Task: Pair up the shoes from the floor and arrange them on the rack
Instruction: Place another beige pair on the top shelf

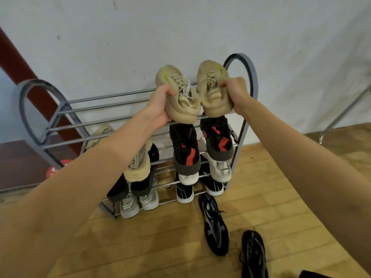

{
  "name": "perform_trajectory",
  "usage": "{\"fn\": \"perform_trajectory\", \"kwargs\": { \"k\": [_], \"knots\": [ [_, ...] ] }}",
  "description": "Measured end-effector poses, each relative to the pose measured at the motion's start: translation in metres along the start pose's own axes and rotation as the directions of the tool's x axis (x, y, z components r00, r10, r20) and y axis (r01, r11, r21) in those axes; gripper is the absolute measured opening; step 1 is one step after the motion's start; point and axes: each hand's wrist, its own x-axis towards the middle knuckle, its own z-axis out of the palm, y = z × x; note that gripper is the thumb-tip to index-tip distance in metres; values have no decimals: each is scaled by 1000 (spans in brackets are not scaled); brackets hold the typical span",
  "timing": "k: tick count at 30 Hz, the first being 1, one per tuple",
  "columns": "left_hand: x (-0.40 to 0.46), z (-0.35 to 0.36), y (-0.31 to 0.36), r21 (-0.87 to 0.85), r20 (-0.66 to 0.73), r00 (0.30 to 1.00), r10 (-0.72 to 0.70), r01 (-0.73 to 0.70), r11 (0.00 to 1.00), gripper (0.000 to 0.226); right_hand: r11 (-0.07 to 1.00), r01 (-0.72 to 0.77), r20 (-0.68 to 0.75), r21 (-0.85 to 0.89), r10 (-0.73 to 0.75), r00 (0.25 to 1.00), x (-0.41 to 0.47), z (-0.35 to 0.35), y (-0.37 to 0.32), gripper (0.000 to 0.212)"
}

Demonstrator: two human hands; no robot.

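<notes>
Right now each hand grips one beige sneaker: left hand [159,104] round the left beige sneaker [178,95], right hand [234,91] pinching the right one [213,91], both over the rack [244,125] at its top rails. Set down carelessly, a heel could slip between the bars onto the black-and-red pair [186,149]. Whether either sole touches a rail, I can't quite tell; the black shoes [215,225] on the floor wait.

**A home entryway corner**

This looks like a domestic hallway or entry. A grey metal shoe rack [244,125] loaded with sneakers stands against a scuffed white plaster wall [180,27], on a worn wooden parquet floor [160,237] where two black sneakers [215,223] lie loose.
</notes>
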Motion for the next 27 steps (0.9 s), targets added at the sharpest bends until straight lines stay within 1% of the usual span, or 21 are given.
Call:
{"fn": "perform_trajectory", "kwargs": {
  "k": [2,3,5,7,9,11,14,16,19,21,23,24,27],
  "knots": [
    [5,5,-3,-9,-11,1000,-14,13,1000,43,999,-51,16,14,50,999,9,4,1,28],
    [7,5,-5,-5,-25,1000,-18,18,1000,44,998,-62,13,2,62,998,11,5,2,28],
    [11,3,-8,-10,-46,999,-25,25,1000,38,998,-57,2,-23,57,998,13,6,7,17],
    [14,0,-9,-14,-51,998,-27,26,1000,33,997,-23,-16,-68,22,1000,12,7,11,3],
    [15,-2,-10,46,-73,997,9,-5,999,31,991,22,-25,-129,-25,999,8,6,13,21],
    [11,-4,-12,173,-105,992,76,-57,983,24,980,85,-30,-179,-92,995,1,1,16,29],
    [0,-10,-20,320,-109,981,160,-118,940,15,948,190,-42,-256,-207,977,-24,-6,24,22],
    [-13,-14,-28,432,-112,967,227,-158,888,16,906,283,-20,-314,-305,952,-46,-11,33,21],
    [-36,-15,-47,543,-96,942,322,-222,810,10,824,406,-10,-396,-446,895,-88,-21,58,39],
    [-53,-19,-68,589,-113,918,381,-247,770,9,775,456,-21,-438,-516,856,-120,-27,87,44],
    [-71,-24,-95,626,-104,910,401,-254,737,13,750,447,-22,-488,-522,852,-147,-37,123,43],
    [-80,-27,-110,645,-72,916,394,-258,719,16,748,425,-11,-510,-500,866,-160,-43,143,44],
    [-104,-32,-159,685,42,941,335,-271,676,13,756,288,28,-588,-337,941,-191,-66,203,46]
  ]
}}
